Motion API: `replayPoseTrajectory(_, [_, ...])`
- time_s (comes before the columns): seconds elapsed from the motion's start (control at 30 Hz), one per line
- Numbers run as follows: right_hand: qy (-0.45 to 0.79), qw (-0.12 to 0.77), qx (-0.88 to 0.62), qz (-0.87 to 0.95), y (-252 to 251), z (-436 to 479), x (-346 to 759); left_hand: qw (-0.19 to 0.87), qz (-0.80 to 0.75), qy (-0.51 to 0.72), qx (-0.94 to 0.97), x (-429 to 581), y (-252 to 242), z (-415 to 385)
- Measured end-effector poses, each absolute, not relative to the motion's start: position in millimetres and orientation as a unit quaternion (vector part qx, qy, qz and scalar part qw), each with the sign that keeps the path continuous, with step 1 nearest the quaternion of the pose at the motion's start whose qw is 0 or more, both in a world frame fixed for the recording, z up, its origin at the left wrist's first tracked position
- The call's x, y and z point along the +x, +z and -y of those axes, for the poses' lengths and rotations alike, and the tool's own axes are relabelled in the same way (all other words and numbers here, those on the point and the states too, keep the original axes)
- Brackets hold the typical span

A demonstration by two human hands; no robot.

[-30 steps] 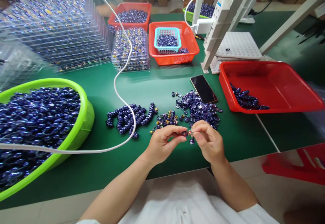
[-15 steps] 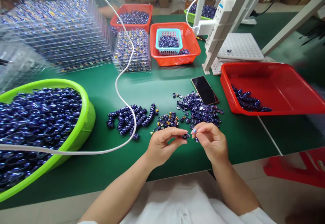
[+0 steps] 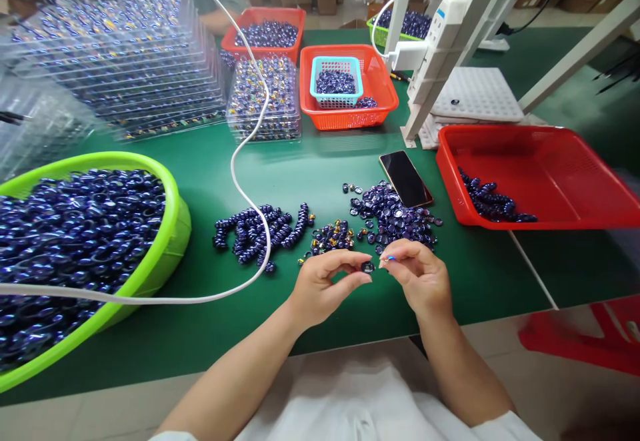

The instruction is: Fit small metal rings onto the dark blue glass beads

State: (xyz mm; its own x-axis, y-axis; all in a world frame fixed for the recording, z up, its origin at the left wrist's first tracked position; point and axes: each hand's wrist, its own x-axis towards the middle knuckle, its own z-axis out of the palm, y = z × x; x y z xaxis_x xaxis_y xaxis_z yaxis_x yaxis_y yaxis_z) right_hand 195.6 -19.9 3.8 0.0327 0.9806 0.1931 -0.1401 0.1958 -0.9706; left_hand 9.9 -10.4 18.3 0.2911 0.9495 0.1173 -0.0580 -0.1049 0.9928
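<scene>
**Ana:** What's on the table (image 3: pixel 310 168)?

**Ben:** A big green tub (image 3: pixel 175 228) full of blue rings sits on the left. A red tray (image 3: pixel 550 161) sits on the right.

**Ana:** What could go wrong?

**Ben:** The white cord (image 3: pixel 235 174) lies over the tub and loops near the left arm. I think an arm could catch it and drag things about.

**Ana:** And the phone (image 3: pixel 406 178)?

**Ben:** It touches the pile (image 3: pixel 395 218) of flat blue pieces. If the pile gets pushed, the hard pieces might scratch it.

**Ana:** Where are the hands?

**Ben:** They are low over the table, just in front of the pile and close to the near edge. The left hand (image 3: pixel 320 288) pinches a small ring (image 3: pixel 367 266) between thumb and first finger. The right hand (image 3: pixel 420 278) pinches a tiny bit (image 3: pixel 390 258) with its fingertips, right beside the ring. The bit is too small to tell what it is.

**Ana:** Could they drop?

**Ben:** I think so. Both are small and held only by fingertips. A slip could send one into the pile, where it would get lost, or off the edge onto the lap.
</scene>
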Motion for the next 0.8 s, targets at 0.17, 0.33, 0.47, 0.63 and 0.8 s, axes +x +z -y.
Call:
replayPoseTrajectory(0.17, [0.511,0.566,-0.376,0.527,5.4,15.2,197.4,0.547,-0.409,0.439,0.584,10.1,16.7,9.1])
replayPoseTrajectory(0.33, [0.492,0.536,-0.408,0.551,3.5,17.1,197.7,0.485,-0.422,0.443,0.625,11.8,14.4,8.0])
replayPoseTrajectory(0.47, [0.469,0.51,-0.469,0.547,0.9,20.4,195.6,0.476,-0.426,0.436,0.634,12.7,14.1,8.9])
replayPoseTrajectory(0.63, [0.39,0.491,-0.52,0.58,1.6,21.5,193.4,0.558,-0.421,0.438,0.566,14.2,15.2,9.5])
replayPoseTrajectory(0.8, [0.351,0.472,-0.52,0.62,5.6,21.1,192.5,0.609,-0.424,0.441,0.504,14.8,15.4,9.0])
